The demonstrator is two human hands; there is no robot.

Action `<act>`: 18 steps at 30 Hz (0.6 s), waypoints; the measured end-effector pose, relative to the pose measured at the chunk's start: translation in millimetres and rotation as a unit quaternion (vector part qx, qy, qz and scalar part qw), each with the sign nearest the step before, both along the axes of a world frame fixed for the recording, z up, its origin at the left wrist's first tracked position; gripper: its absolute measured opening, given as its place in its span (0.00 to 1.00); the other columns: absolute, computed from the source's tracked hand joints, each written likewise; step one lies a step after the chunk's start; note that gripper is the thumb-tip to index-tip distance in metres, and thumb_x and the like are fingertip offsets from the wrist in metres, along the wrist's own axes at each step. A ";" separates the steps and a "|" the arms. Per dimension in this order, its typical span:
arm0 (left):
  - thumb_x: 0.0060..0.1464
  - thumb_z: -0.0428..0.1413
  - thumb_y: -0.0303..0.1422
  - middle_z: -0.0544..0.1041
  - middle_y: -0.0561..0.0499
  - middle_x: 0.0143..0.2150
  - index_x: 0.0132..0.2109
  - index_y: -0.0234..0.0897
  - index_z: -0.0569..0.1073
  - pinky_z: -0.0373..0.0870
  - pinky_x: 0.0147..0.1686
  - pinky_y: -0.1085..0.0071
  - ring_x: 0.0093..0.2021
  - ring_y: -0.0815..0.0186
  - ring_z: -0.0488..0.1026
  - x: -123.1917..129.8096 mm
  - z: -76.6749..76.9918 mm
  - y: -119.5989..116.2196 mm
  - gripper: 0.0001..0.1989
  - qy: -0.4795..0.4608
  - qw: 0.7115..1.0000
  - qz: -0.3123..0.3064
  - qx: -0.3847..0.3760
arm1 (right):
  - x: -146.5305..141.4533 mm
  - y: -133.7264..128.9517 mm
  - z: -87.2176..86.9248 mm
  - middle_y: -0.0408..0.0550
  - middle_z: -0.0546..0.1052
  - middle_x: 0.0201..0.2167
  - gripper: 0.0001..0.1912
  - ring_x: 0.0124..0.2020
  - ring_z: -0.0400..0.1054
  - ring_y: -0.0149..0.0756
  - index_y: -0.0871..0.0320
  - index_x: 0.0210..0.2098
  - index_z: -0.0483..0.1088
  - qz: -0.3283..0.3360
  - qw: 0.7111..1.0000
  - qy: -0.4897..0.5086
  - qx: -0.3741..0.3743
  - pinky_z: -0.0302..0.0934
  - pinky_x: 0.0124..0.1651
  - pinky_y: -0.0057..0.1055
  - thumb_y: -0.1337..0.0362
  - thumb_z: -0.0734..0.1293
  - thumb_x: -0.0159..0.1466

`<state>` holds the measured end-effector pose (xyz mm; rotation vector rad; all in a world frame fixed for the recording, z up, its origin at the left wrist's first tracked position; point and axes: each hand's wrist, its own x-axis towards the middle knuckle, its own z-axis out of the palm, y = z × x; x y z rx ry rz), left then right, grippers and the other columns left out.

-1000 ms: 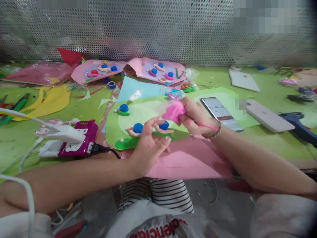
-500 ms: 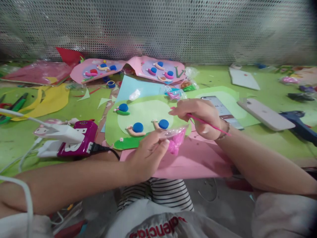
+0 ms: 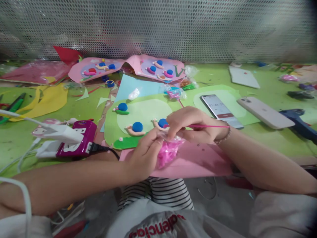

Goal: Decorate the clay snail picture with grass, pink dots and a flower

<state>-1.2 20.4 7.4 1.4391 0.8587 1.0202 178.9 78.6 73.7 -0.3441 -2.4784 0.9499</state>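
Note:
My left hand pinches the top of a clear bag of pink clay above the pink sheet. My right hand is closed at the bag's opening, with a thin pink stick running under its fingers toward the wrist. Whether its fingertips hold clay or plastic is hidden. Behind the hands lies a green card bearing blue-shelled snails, one of them left of the bag and another partly covered by my right fingers.
A purple power adapter with white plugs and cables sits at the left. To the right are a lit phone, a pale phone and a dark blue glue gun. Pink decorated sheets stand at the back.
My right hand has moved left and down to the bag, beside my left hand. The bag now hangs lower and is spread out.

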 end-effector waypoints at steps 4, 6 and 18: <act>0.60 0.43 0.32 0.67 0.53 0.29 0.33 0.40 0.66 0.65 0.39 0.70 0.37 0.65 0.67 0.9 1.9 2.1 0.09 -0.007 0.999 0.012 -0.031 | -0.5 3.2 2.2 0.44 0.72 0.26 0.11 0.26 0.61 0.20 0.62 0.35 0.71 0.023 0.999 -0.025 -0.018 0.57 0.31 0.21 0.76 0.58 0.60; 0.61 0.44 0.33 0.66 0.53 0.30 0.32 0.39 0.64 0.66 0.37 0.72 0.34 0.67 0.66 1.2 3.0 2.8 0.10 0.004 0.999 0.030 -0.026 | 1.0 5.8 2.3 0.45 0.73 0.28 0.09 0.25 0.60 0.20 0.64 0.36 0.71 -0.009 0.999 -0.048 0.018 0.56 0.29 0.20 0.75 0.60 0.60; 0.62 0.43 0.42 0.64 0.54 0.30 0.34 0.40 0.61 0.69 0.27 0.73 0.27 0.70 0.66 0.3 2.4 -2.3 0.12 -0.010 0.996 0.005 -0.088 | -2.6 7.2 2.1 0.43 0.68 0.25 0.06 0.25 0.58 0.21 0.67 0.31 0.68 0.043 0.976 -0.142 -0.161 0.55 0.31 0.20 0.73 0.60 0.61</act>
